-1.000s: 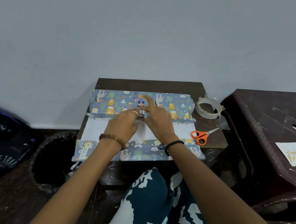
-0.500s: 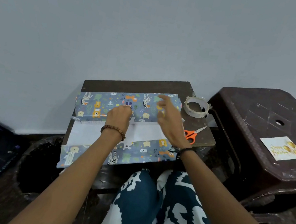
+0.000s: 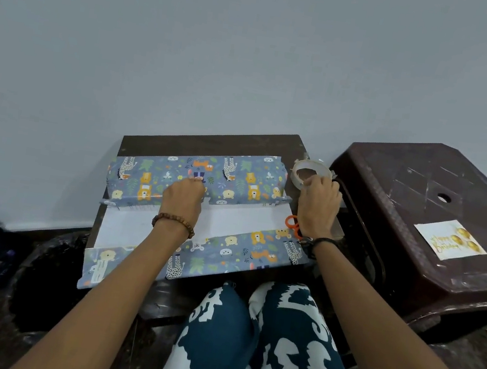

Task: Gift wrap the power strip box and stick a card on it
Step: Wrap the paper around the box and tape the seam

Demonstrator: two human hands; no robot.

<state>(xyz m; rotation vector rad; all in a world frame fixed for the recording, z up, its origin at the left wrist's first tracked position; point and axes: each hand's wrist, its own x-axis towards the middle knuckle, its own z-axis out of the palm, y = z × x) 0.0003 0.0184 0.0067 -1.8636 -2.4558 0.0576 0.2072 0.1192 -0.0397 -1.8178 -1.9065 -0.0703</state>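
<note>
My arms are bare, no sleeves; a brown beaded bracelet (image 3: 173, 224) circles my left wrist; a black band (image 3: 322, 243) my right; my lap wears navy-and-white patterned trousers (image 3: 259, 344).

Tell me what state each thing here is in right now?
Wrapping paper: far flap folded over the box, near flap still flat, white underside showing.
Left hand: pressing the folded flap down.
Right hand: on the tape roll; grip unclear.
Scissors: lying on the table, partly hidden by the right hand.
Birthday card: lying flat on the brown stool, not yet stuck on.
</note>
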